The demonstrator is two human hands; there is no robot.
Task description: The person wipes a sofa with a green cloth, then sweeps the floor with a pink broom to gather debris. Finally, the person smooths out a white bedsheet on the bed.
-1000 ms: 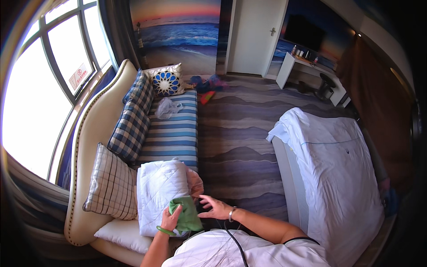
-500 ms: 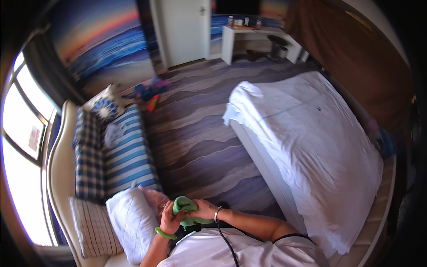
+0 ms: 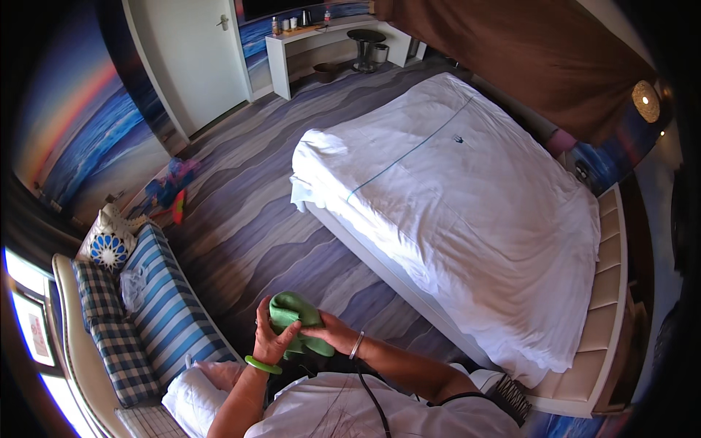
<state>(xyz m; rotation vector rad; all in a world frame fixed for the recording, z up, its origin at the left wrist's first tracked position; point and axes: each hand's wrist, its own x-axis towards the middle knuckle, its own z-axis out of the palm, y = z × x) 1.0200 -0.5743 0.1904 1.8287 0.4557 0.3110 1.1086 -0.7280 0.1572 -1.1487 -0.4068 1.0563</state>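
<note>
I view the wave-patterned floor (image 3: pixel 241 212) as a strip between two large pieces of furniture. On the right, the bed (image 3: pixel 394 276) carries a wrinkled white sheet (image 3: pixel 453 197); its padded beige headboard (image 3: pixel 599 292) stands at the lower right. A brown drape (image 3: pixel 511 58) hangs beyond the bed. On the left, well apart from the bed, stands the blue-and-white striped sofa (image 3: pixel 171 306).

At the far side I register a white door (image 3: pixel 191 66) and, to its right, a white desk (image 3: pixel 277 69) with a round black stool (image 3: pixel 365 50) next to it. A white quilt (image 3: pixel 193 398) lies at the near end of the sofa. Checked cushions (image 3: pixel 124 358) lean along the sofa back; a translucent plastic bag (image 3: pixel 133 288) rests beside them.

The green cloth (image 3: pixel 292 314), bunched, is held in front of the wearer's torso, above the floor. The left hand (image 3: pixel 272 337) grips its left side, thumb across the near face. The right hand (image 3: pixel 334 332) holds its right side; I cannot tell the position of the fingertips behind the fabric. A green bangle (image 3: pixel 263 365) encircles the left wrist, a silver bracelet (image 3: pixel 357 344) the right.
</note>
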